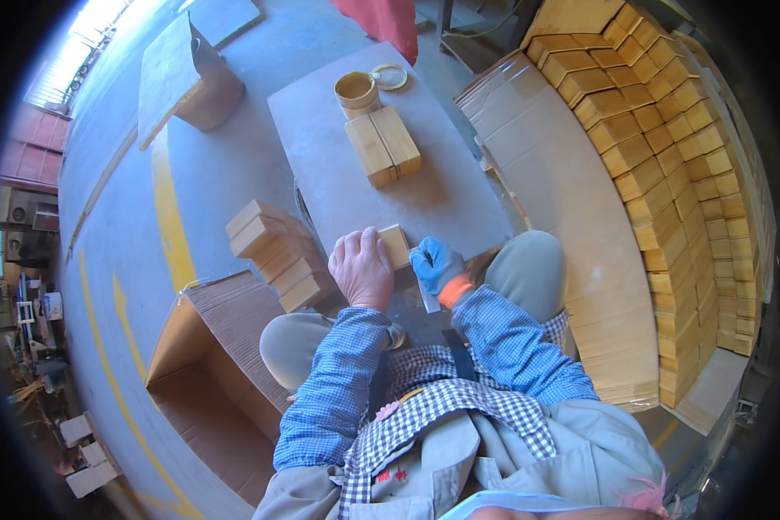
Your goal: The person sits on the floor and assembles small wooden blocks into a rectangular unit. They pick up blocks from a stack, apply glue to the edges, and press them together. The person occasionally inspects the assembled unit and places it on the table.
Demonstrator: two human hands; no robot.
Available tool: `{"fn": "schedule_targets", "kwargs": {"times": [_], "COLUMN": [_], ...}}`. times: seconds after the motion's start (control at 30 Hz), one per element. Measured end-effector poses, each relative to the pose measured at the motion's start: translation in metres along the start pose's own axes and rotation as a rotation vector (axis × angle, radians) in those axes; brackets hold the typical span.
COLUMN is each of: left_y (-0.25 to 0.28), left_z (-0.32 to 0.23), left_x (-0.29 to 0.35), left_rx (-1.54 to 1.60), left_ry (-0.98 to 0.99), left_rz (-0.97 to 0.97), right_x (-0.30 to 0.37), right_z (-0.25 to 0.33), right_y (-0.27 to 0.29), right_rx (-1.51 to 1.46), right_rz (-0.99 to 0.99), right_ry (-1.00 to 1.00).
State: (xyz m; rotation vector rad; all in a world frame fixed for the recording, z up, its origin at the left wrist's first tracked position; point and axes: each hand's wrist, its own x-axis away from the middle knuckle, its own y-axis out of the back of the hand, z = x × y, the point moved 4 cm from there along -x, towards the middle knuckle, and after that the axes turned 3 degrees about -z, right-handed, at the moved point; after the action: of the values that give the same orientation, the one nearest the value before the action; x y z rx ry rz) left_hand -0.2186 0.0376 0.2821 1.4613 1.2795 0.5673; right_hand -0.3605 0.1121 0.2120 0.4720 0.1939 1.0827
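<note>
My bare left hand (361, 267) grips a light wooden block (395, 246) at the near edge of the grey board tabletop (321, 130); its fingers curl over the block's left side. My right hand (438, 265), in a blue glove with an orange cuff, is closed just right of the block. From under its fingers a pale flat strip (429, 300) sticks out toward me; I cannot make out its kind. Farther up the board, two wooden blocks (381, 146) lie side by side. Behind them stands an open round tin (356, 89) with its lid (390, 76) beside it.
A stack of wooden blocks (282, 256) stands left of the board. Nearer me on the left is an open cardboard box (234, 312). Many blocks fill a large carton (659, 191) on the right, its flap (563, 191) reaching toward the board. A stool-like stand (178, 78) is far left.
</note>
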Motion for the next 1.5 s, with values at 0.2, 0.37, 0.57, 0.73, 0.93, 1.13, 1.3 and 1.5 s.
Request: {"fn": "schedule_targets", "kwargs": {"times": [0.2, 0.37, 0.57, 0.73, 0.93, 1.13, 1.3, 1.5], "left_y": [0.004, 0.004, 0.003, 0.003, 0.001, 0.003, 0.002, 0.003], "left_z": [-0.003, -0.003, -0.004, -0.004, -0.004, -0.004, -0.004, -0.003], "left_x": [-0.001, -0.002, -0.001, -0.003, -0.001, -0.004, -0.001, -0.003], "left_rx": [0.023, 0.013, 0.007, -0.001, 0.001, -0.008, 0.01, -0.024], "left_ry": [-0.058, -0.01, -0.003, -0.013, -0.007, -0.021, -0.018, -0.021], "left_rz": [-0.04, 0.013, 0.025, 0.0, 0.003, 0.005, -0.021, 0.019], "right_x": [-0.053, -0.02, -0.025, -0.048, -0.028, -0.051, -0.006, -0.058], "right_z": [0.044, 0.044, 0.017, -0.018, -0.047, -0.017, -0.027, -0.015], "right_y": [-0.001, 0.006, -0.004, -0.017, -0.026, -0.022, -0.011, -0.021], "right_rx": [0.099, 0.222, -0.041, -0.179, -0.392, -0.42, -0.524, -0.577], "right_rz": [-0.18, -0.132, -0.032, 0.145, 0.34, 0.258, 0.343, 0.293], "right_ry": [0.259, 0.14, -0.01, -0.054, -0.427, -0.178, -0.518, -0.326]}}
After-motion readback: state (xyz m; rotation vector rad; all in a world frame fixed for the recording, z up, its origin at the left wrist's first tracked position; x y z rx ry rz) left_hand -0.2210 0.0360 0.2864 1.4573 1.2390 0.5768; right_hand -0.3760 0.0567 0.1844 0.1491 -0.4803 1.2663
